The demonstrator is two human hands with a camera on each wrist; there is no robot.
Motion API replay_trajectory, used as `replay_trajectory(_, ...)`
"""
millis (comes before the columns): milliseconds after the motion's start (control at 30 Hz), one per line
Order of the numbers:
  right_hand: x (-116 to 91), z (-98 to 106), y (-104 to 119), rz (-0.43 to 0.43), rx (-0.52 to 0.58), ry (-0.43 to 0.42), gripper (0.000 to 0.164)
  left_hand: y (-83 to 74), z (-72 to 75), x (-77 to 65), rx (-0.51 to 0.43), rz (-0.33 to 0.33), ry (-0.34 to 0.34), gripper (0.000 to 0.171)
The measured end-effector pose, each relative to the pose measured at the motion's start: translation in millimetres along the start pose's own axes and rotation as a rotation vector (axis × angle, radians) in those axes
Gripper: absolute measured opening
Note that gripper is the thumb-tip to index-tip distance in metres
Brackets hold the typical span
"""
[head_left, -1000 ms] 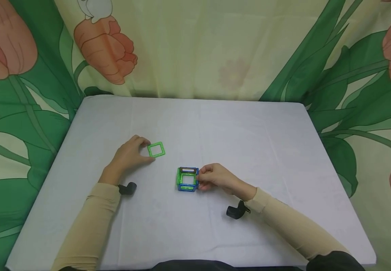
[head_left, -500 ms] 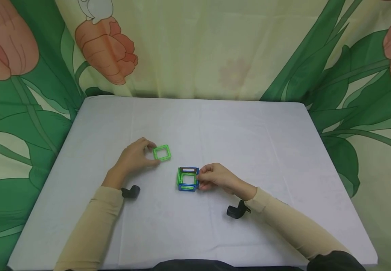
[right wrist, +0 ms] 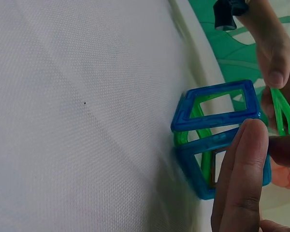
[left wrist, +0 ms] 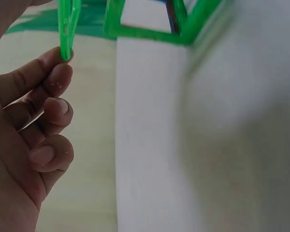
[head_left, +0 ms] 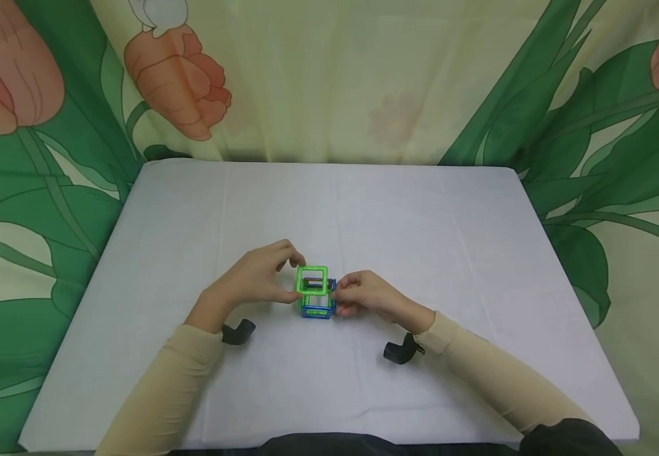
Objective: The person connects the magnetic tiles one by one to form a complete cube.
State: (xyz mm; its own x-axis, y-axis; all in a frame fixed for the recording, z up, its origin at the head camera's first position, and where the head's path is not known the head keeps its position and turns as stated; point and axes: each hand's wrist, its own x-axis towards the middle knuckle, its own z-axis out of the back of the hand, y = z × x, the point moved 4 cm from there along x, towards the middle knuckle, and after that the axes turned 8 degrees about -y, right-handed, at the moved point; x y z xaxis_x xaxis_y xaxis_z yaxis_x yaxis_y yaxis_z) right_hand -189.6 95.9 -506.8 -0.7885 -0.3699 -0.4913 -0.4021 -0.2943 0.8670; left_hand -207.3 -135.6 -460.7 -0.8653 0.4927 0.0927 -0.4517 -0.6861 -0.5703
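My left hand (head_left: 252, 275) pinches a green square magnetic tile (head_left: 312, 269) between thumb and fingertips, by its left side. In the head view this tile overlaps the back part of a small open box of blue and green magnetic tiles (head_left: 317, 315). The left wrist view shows the held tile (left wrist: 65, 34) edge-on, apart from the box's green side (left wrist: 150, 35). At the box's right side, my right hand (head_left: 372, 296) grips the blue wall with thumb and fingers. Blue tile walls (right wrist: 215, 121) face the right wrist camera; the fingers partly cover one.
The box stands on a white cloth-covered table (head_left: 421, 228), near its middle. Behind and beside the table hangs a curtain (head_left: 318, 82) printed with tulips and leaves. Black wrist cameras (head_left: 400, 349) stick out below both wrists.
The left hand has moved right and slightly toward me, bringing the green tile from beside the box to over it. My right hand and the box stay in place.
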Motion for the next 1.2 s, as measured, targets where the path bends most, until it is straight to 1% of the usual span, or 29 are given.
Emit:
replay_trajectory(100,0,-1,0,0.009,-0.002,0.009,0.019,-7.0,-5.6,-0.2,0.011,-0.031,0.036,0.054)
replay_trajectory(233,0,-2,0,0.013,0.004,0.018,0.022,-8.7,-12.2,-2.2,0.014,-0.057,0.055,0.055)
replay_trajectory(367,0,-1,1,0.017,0.010,0.029,0.025,-7.7,-15.5,-4.7,0.016,-0.047,0.066,0.054)
replay_trajectory(733,0,0,-1,0.014,0.047,0.032,0.025,-6.2,-14.8,-5.7,0.042,-0.056,0.045,0.056)
replay_trajectory(1067,2,-1,-3,0.019,0.048,0.026,0.028,-4.9,-17.0,-7.3,0.044,-0.008,0.064,0.056)
replay_trajectory(1200,2,-1,-4,0.016,0.049,0.017,0.027,-5.0,-17.8,-6.7,0.059,-0.013,0.062,0.056)
